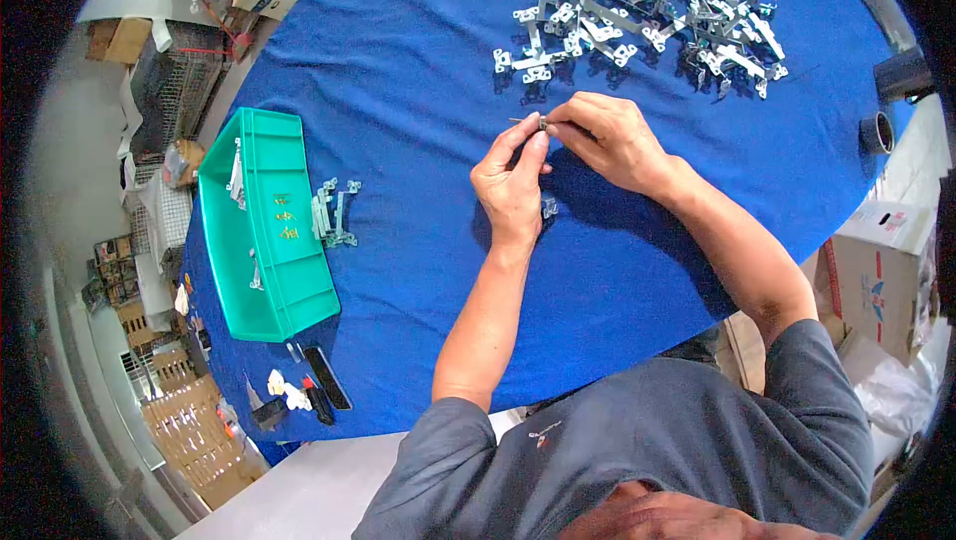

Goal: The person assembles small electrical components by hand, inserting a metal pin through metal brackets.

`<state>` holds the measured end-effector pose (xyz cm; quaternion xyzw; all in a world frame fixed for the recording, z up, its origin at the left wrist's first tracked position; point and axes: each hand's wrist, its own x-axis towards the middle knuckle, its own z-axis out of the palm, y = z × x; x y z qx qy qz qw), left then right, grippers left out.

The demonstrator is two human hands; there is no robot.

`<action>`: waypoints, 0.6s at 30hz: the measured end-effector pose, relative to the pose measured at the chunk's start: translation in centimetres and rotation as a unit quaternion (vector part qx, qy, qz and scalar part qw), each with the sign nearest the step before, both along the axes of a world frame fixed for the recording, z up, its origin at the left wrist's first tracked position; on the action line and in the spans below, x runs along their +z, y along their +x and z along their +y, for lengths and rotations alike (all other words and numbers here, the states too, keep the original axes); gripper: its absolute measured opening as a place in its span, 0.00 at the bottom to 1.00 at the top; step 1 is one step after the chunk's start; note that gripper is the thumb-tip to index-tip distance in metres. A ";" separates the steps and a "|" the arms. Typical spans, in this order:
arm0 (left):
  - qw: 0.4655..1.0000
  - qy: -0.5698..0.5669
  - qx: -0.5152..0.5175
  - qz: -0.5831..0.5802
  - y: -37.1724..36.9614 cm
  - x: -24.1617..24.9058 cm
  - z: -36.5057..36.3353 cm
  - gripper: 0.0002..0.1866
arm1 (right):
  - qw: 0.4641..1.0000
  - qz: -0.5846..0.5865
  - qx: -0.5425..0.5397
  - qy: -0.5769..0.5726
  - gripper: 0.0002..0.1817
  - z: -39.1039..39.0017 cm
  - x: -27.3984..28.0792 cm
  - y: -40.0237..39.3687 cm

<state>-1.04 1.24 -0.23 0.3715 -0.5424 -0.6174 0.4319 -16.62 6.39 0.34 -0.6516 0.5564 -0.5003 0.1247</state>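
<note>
My left hand [511,186] is closed, thumb and forefinger pinching a small metal bracket [543,124] that is mostly covered by the fingers. From the other side, the fingertips of my right hand [609,139] close on the same piece. A thin pin-like end [517,120] pokes out to the left of the fingertips. Beside my left wrist shows a pale metal end with holes [550,208], partly hidden by the hand. Beyond both hands lies a large heap of silvery metal brackets [617,27] on the blue cloth [408,72].
To the left stands a green plastic bin [314,276] with a few brackets inside. Several brackets [336,213] lie against its right side. A black flat object [327,378] and a red-and-black tool [318,401] rest near the front-left edge. At far right are a roll [876,133] and a carton [881,276].
</note>
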 end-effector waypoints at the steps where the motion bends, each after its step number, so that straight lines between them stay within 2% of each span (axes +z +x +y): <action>1: 1.000 0.000 0.000 0.000 0.2 -0.2 -0.2 0.14 | 1.000 -0.013 0.005 0.007 0.09 0.0 0.3 -0.1; 2: 0.999 0.029 -0.022 0.021 0.4 -0.3 -0.5 0.14 | 1.000 -0.013 0.006 0.007 0.09 0.1 0.6 -0.2; 4: 0.995 0.073 -0.058 0.047 0.9 0.1 -1.2 0.14 | 0.983 -0.139 0.027 0.117 0.15 0.2 1.7 -0.4; 5: 0.995 0.073 -0.058 0.047 0.9 0.2 -1.3 0.14 | 0.983 -0.138 0.026 0.117 0.15 0.0 1.3 -0.2; 7: 0.983 0.121 -0.082 0.114 0.9 0.3 -1.5 0.13 | 0.954 -0.270 0.098 0.087 0.21 -0.5 0.6 0.3; 8: 0.979 0.139 -0.092 0.118 0.9 0.4 -1.4 0.13 | 0.944 -0.280 0.123 0.124 0.23 -0.2 0.5 0.1; 12: 0.967 0.146 -0.149 0.145 0.9 -0.2 -1.2 0.12 | 0.934 -0.263 0.182 0.158 0.24 0.0 1.0 -0.4; 18: 0.964 0.170 -0.122 0.161 0.9 -0.2 -1.3 0.12 | 0.935 -0.249 0.175 0.183 0.27 0.1 1.1 -0.5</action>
